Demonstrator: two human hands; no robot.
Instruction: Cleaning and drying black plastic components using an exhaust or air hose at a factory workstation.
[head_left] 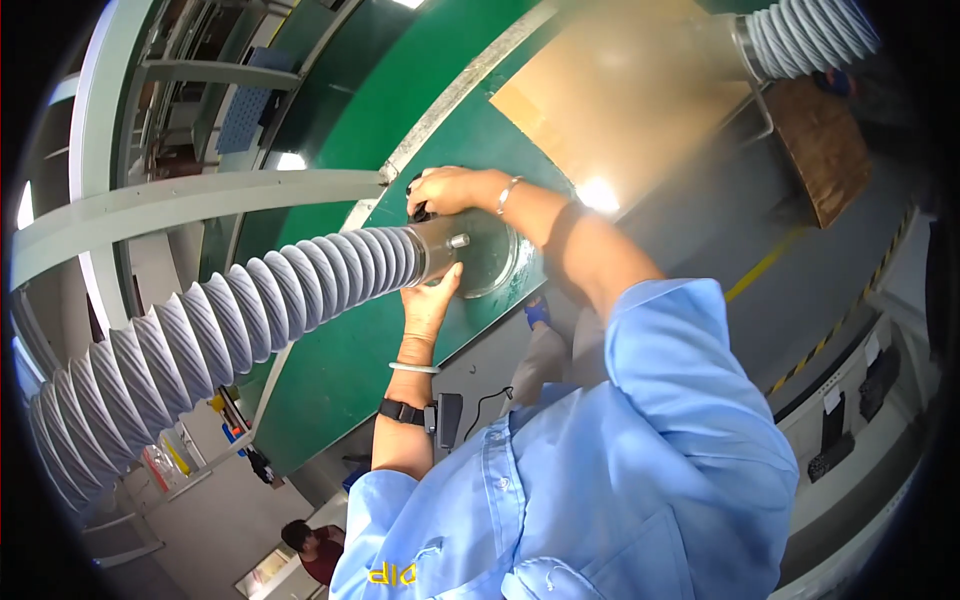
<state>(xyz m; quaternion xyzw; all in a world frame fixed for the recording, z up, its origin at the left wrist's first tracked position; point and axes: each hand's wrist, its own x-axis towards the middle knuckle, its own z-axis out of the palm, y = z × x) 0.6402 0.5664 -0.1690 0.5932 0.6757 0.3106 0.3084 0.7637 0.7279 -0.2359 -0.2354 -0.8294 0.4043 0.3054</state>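
Observation:
A ribbed grey hose [270, 305] ends in a clear hood [492, 262] with a round rim and a small metal stub, above the green bench. Beside the hose's end, my right hand [447, 190] is closed around a small black object [419, 211]; its kind is hidden by my fingers. My left hand [430, 300] is at the near side of the hood, thumb raised next to the clear neck. The hose end covers its other fingers, so whether they grip anything cannot be made out.
A grey metal beam [200, 203] crosses the bench on the left. A brown board [610, 80] lies at the far right, under a second grey hose [812, 38] with a hazy hood. A brown box [820, 150] stands beyond. A person [318, 550] is at the lower left.

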